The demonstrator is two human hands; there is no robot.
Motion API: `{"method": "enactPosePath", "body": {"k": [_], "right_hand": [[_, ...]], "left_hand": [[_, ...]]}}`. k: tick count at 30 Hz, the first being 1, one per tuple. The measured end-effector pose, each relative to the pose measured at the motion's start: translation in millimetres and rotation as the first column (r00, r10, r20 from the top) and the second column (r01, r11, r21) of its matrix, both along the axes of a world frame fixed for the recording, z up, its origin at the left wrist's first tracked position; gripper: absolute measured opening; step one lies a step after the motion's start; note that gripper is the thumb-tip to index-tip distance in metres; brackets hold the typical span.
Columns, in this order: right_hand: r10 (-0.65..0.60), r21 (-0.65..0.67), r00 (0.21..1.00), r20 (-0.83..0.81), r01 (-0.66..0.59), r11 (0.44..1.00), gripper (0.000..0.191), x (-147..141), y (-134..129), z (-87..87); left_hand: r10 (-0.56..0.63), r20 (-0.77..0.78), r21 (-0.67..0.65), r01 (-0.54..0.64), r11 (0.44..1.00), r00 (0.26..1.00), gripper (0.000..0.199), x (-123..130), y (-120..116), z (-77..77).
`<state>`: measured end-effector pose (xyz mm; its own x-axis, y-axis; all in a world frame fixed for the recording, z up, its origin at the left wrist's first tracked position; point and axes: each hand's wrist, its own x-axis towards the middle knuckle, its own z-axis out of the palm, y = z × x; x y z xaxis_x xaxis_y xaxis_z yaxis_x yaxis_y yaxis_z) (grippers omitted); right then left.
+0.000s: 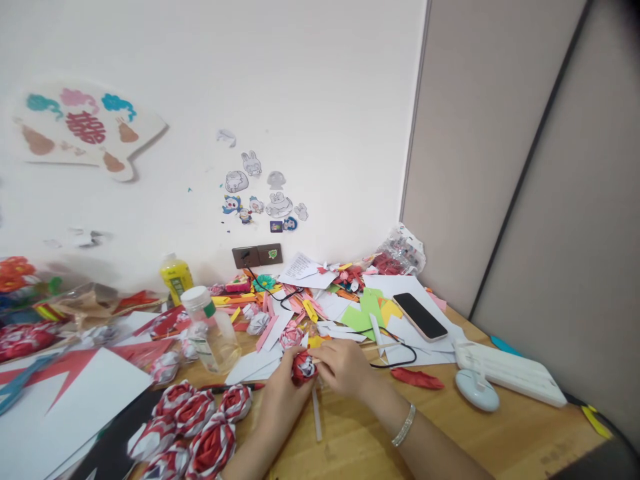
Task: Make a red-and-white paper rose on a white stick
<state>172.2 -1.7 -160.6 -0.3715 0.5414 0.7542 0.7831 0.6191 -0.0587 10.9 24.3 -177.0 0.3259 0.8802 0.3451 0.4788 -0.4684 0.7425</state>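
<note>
The round red-and-white crumpled-paper rose (303,367) sits above the wooden bench (360,440), cupped in the left hand (284,385), whose fingers are closed around its left side. The right hand (344,365) meets it from the right, fingers pinched on a thin tan stick (376,347); the stick's long axis runs roughly sideways, its inner end seemingly at the rose, though the fingers hide the contact. Both hands are equally near. Under them a slim whitish translucent rod (317,417) points toward the wearer. Left of the left forearm, a cluster of similar paper roses (213,447) crowds the space; heaped coloured paper scraps (300,303) hem in the far side. Bench wood shows around the right forearm, the right edge lying well apart.
</note>
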Motion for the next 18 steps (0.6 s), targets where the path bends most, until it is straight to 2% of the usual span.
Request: {"method": "enactPosePath", "body": {"k": [6,12,18], "right_hand": [[0.004,-0.062,0.995,-0.098,-0.010,0.998,0.018,0.2,4.4,-4.4],[-0.081,-0.057,0.996,-0.028,0.079,0.995,0.008,-1.4,5.3,-3.4],[-0.121,-0.045,0.993,0.005,0.121,0.992,0.010,-2.4,5.3,-4.2]], "left_hand": [[-0.024,-0.001,-0.014,0.024,1.000,1.000,0.036,0.9,1.1,-0.1],[-0.003,-0.128,-0.007,0.002,1.000,0.992,0.035,1.5,-4.2,5.1],[0.006,-0.162,0.001,-0.006,1.000,0.987,0.036,1.0,-6.4,8.9]]}}
